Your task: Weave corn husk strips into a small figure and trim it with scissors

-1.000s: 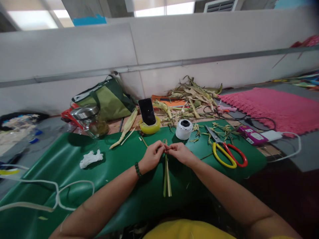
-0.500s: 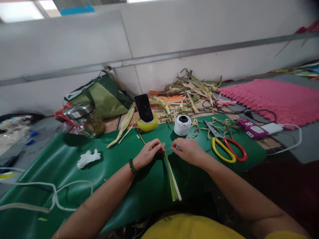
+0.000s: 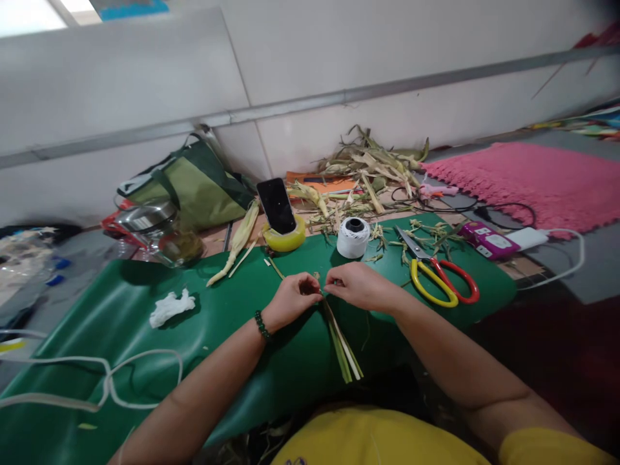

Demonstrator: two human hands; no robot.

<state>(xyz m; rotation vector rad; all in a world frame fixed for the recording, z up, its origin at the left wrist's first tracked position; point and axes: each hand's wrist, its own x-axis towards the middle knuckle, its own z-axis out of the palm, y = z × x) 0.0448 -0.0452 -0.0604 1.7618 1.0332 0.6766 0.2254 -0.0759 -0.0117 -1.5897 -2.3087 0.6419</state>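
Note:
My left hand (image 3: 294, 299), with a green bead bracelet (image 3: 262, 325) at the wrist, pinches the upper end of a narrow bundle of pale green husk strips (image 3: 343, 349). The strips fan out toward my body. Close against it, my right hand (image 3: 361, 284) is closed with thumb and fingertips together at the same end; in the earlier frame a fine thread ran between the hands, and now it is hard to make out. A white spool of thread (image 3: 352, 240) stands just beyond my right hand. Scissors with one yellow and one red handle (image 3: 436, 278) lie to the right.
A green cover (image 3: 232, 361) lies over the table. Behind are a phone (image 3: 276, 205) on a yellow tape roll (image 3: 285, 236), a glass jar (image 3: 165, 239), a green bag (image 3: 208, 187) and a heap of dry husks (image 3: 372, 161). A crumpled tissue (image 3: 170, 309) lies left, a purple power strip (image 3: 487, 240) right.
My hands have come together, the right moving left until the fingertips nearly meet. The strips' loose ends have swung slightly right and spread. The view has shifted a little.

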